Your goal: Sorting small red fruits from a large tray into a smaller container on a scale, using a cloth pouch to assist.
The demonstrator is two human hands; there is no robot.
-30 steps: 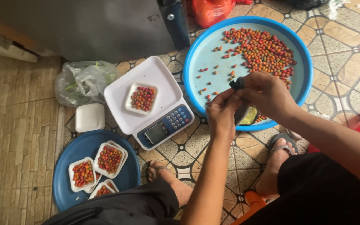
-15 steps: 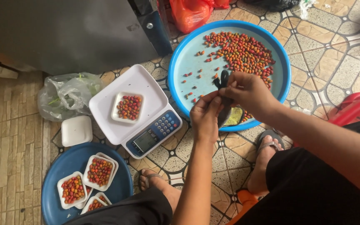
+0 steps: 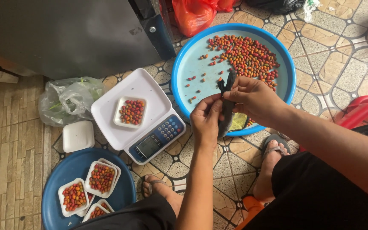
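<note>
My left hand [image 3: 205, 118] and my right hand [image 3: 255, 97] meet over the near rim of a light blue basin [image 3: 192, 64]. Together they pinch a long, dark, limp object [image 3: 228, 83]. Its top sticks up above my fingers and its lower end hangs down between my hands. I cannot tell what kind of thing it is. Many small red and orange fruits [image 3: 248, 53] lie in the far half of the basin. A yellowish piece [image 3: 238, 121] lies at the basin's near edge under my hands.
A white digital scale [image 3: 150, 91] left of the basin carries a white tray of fruits [image 3: 131, 111]. A dark blue plate [image 3: 71, 164] holds filled trays. There are also a white foam box [image 3: 78, 135], a clear plastic bag [image 3: 67, 100], a red bag [image 3: 194, 15], a red stool [image 3: 363, 108], a metal cabinet [image 3: 64, 34] and my sandalled feet [image 3: 273, 149].
Both hands keep hold of the dark object, and more of it now shows above my fingers. My view has shifted, so the scale and plates sit further right.
</note>
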